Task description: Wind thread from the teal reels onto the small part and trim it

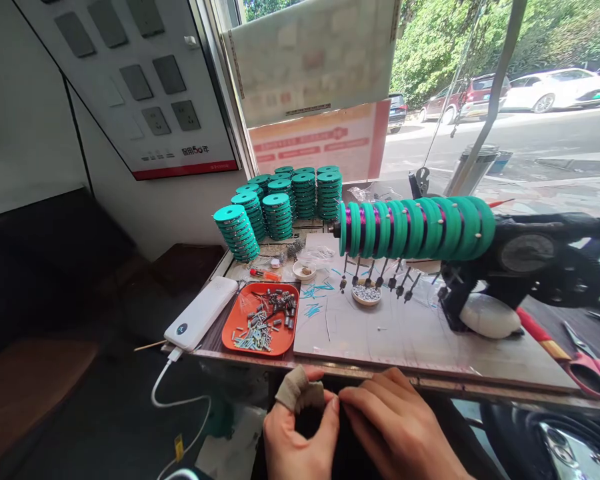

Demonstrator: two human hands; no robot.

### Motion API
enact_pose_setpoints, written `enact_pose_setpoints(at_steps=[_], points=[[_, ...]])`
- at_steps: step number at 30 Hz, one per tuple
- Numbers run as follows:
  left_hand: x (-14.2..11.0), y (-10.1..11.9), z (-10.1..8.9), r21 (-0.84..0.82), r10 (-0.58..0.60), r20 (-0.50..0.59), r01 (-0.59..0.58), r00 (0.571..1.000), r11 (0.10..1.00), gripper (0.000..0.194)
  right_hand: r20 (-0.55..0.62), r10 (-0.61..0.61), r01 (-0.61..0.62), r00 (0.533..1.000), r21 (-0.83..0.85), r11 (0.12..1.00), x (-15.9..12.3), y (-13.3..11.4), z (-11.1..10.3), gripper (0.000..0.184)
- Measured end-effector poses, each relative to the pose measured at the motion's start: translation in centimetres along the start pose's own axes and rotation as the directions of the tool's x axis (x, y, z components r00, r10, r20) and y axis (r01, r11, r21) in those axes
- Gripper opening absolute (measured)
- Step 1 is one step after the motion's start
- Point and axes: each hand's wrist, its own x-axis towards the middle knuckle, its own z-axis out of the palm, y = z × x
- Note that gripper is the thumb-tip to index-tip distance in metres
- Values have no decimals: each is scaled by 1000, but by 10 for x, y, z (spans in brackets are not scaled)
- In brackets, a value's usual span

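Just below the table's front edge, my left hand (305,427) is closed in a pinch, with beige wraps round its fingers. My right hand (405,423) also pinches, its fingertips almost meeting the left thumb. Whatever lies between the fingertips is too small to make out. Beyond them, a row of green spools wound with purple line (415,228) sits on a black winding machine (525,253). Several dark weights on short stems (379,280) hang beneath the spools. A small bowl of grey beads (367,293) stands under these weights on a pale board (405,343).
An orange tray (229,337) holds small metal parts. Left of it lies a white power bank (203,312) with a cable hanging down. Stacked green spools (279,217) stand at the back. Blue snippets (316,290) are scattered on the board. Pink-handled scissors (587,373) lie at right.
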Motion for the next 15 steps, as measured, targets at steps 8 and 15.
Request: enact_pose_setpoints(at_steps=[8, 15], points=[[8, -19, 9, -294, -172, 76, 187, 982, 937, 33, 22, -4, 4, 1000, 8, 1000, 16, 5, -5, 24], [18, -24, -12, 330, 219, 146, -256, 965, 909, 20, 453, 70, -64, 889, -29, 998, 47, 35, -21, 20]])
